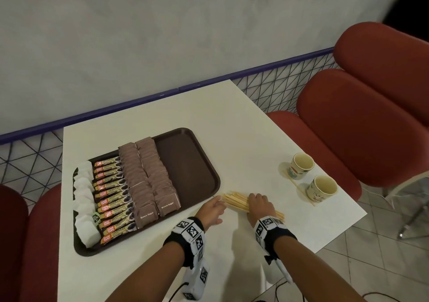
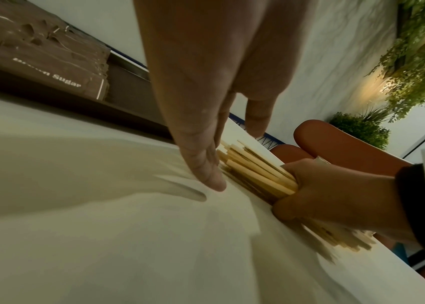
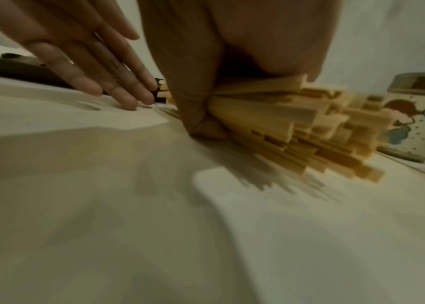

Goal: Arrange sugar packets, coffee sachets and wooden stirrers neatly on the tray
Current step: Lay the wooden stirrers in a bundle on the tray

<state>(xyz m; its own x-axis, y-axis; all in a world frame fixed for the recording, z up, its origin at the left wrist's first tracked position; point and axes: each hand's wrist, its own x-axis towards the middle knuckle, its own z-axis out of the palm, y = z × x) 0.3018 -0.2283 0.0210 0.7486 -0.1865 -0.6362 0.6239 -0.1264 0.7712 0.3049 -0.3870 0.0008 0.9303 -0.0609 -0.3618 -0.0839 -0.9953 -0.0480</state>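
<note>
A bundle of wooden stirrers (image 1: 236, 200) (image 2: 258, 174) (image 3: 310, 127) lies on the white table (image 1: 162, 274) just right of the brown tray (image 1: 185, 160). My right hand (image 1: 258, 205) (image 2: 336, 191) (image 3: 206, 92) grips the bundle round its middle. My left hand (image 1: 212, 210) (image 2: 206, 123) (image 3: 96, 67) has straight fingers pressed flat against the stirrers' left ends. The tray holds white packets (image 1: 84, 199), orange and black coffee sachets (image 1: 111, 197) and two rows of brown sugar packets (image 1: 148, 178) (image 2: 50, 61). Its right third is bare.
Two patterned paper cups (image 1: 301, 165) (image 1: 321, 188) (image 3: 419, 119) stand near the table's right edge, with a few loose stirrers (image 1: 294, 185) beside them. Red cushioned seats (image 1: 362, 116) flank the table. A grey wall (image 1: 162, 34) runs behind it.
</note>
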